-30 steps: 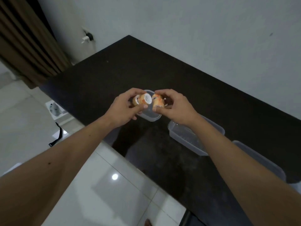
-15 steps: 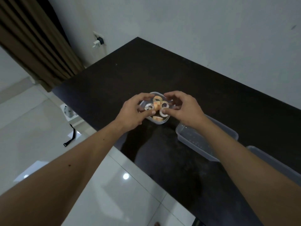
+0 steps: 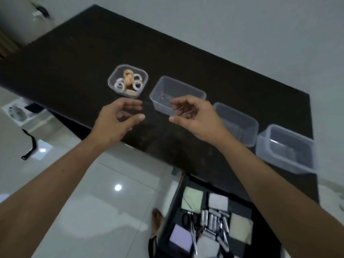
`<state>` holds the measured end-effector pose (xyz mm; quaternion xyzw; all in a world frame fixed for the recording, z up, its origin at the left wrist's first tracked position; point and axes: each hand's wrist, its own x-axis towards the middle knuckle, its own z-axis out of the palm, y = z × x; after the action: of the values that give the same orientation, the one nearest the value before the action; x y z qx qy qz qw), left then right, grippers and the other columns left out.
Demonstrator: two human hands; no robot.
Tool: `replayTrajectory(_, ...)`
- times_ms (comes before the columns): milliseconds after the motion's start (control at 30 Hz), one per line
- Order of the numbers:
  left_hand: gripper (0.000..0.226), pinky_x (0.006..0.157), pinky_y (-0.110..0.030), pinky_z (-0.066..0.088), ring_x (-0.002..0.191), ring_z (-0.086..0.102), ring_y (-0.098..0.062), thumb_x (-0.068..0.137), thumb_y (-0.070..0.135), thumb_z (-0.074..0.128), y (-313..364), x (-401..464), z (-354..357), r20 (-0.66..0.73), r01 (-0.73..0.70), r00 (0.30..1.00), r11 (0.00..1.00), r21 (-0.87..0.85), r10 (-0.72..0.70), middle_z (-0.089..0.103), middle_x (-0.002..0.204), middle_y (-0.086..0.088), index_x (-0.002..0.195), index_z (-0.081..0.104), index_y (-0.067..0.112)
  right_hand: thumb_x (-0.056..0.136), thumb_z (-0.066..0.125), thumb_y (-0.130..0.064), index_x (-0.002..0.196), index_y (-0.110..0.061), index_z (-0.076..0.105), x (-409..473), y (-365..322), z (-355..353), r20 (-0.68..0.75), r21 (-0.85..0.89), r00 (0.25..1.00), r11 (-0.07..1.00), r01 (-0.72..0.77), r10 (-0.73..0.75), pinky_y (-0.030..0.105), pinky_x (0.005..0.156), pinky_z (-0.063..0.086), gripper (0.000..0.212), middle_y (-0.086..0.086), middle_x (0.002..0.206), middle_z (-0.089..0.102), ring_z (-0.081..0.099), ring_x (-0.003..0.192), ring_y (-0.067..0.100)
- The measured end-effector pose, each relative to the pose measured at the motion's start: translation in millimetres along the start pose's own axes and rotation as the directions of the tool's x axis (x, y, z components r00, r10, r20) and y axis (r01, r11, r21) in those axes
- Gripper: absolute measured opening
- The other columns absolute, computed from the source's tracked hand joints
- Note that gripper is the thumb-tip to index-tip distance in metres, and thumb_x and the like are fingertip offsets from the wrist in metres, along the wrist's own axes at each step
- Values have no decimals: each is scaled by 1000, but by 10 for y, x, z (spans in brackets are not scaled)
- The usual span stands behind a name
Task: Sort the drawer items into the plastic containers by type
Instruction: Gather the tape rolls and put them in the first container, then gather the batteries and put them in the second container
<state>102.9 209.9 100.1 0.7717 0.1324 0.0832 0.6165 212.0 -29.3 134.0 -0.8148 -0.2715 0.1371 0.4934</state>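
1. Left hand (image 3: 115, 121) and right hand (image 3: 195, 118) hover empty, fingers loosely spread, over the counter's (image 3: 74, 53) near edge.
2. Tape rolls (image 3: 129, 81) lie in the leftmost container (image 3: 111, 81).
3. Remaining items wait in the drawer (image 3: 208, 220); they look light and rigid, so pinch each by its sides.

Clear smooth plastic containers (image 3: 177, 94) on a matt dark table (image 3: 93, 53); glossy tiled floor (image 3: 104, 192)

Bare table (image 3: 78, 58) behind containers (image 3: 177, 94)

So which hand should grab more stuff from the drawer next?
Probably the right hand: both hands are empty, but the open drawer lies below the right forearm, further from the left hand.
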Motion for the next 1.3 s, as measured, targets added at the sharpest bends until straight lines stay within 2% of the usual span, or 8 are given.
replayTrajectory(167,36,78,-23,58,87,73,-10,86,11,82,-123,-798,494,154,-12,988,1000,22,9,77,110,1,118,72,24,82,87,-10,117,-12,74,-1216,229,-175,-61,64,989,990,-129,133,32,80,59,37,8,104,75,73,90,24)
replayTrajectory(333,32,84,-30,58,89,72,-4,86,24,85,-331,-1449,1135,415,63,902,988,145,-118,74,111,21,112,72,37,82,88,-11,116,-16,75,-2213,495,-301,-141,112,953,960,-255,270,35,83,61,37,7,105,75,74,90,27)
replayTrajectory(600,32,91,-26,59,101,72,-15,86,14,84,-760,-1946,2089,566,139,806,985,104,-174,75,115,7,112,74,30,81,90,-14,112,-17,75,-3383,1285,-361,-171,50,877,893,-446,448,27,78,60,35,3,100,76,74,85,18)
replayTrajectory(733,35,99,-26,57,108,68,-7,87,19,84,-1040,-1985,2367,594,162,778,979,127,-205,73,118,12,117,72,32,79,91,-18,106,-25,77,-3729,1742,-315,-129,-3,838,845,-535,530,28,78,59,32,-2,98,76,72,87,14)
replayTrajectory(867,39,97,-28,57,107,67,-3,87,21,85,-1285,-2029,2473,541,136,806,965,225,-239,68,122,10,122,70,32,77,93,-24,108,-23,77,-3837,2061,-151,-53,-73,824,821,-566,564,25,80,59,35,-7,96,77,71,86,7)
replayTrajectory(1033,51,74,-5,50,88,68,-7,91,19,81,-1457,-1996,2603,442,36,878,945,324,-184,64,129,7,138,62,20,79,90,-35,108,-23,77,-3795,2188,28,-22,-212,865,844,-493,501,28,78,56,34,-15,89,68,64,83,8)
replayTrajectory(1167,56,74,0,43,69,60,2,89,18,82,-1528,-1971,2660,432,-86,895,904,420,-115,58,124,1,141,62,15,73,91,-49,110,-25,74,-3827,2271,110,-37,-278,885,846,-455,464,20,73,48,47,-11,94,68,55,83,-2)
replayTrajectory(1300,59,76,-1,42,67,57,-9,85,19,86,-1553,-1941,2674,473,-146,872,854,499,-127,54,118,-3,140,64,15,75,92,-34,110,-22,72,-3831,2319,139,-31,-312,908,859,-406,418,26,74,48,42,-14,86,64,49,81,1)
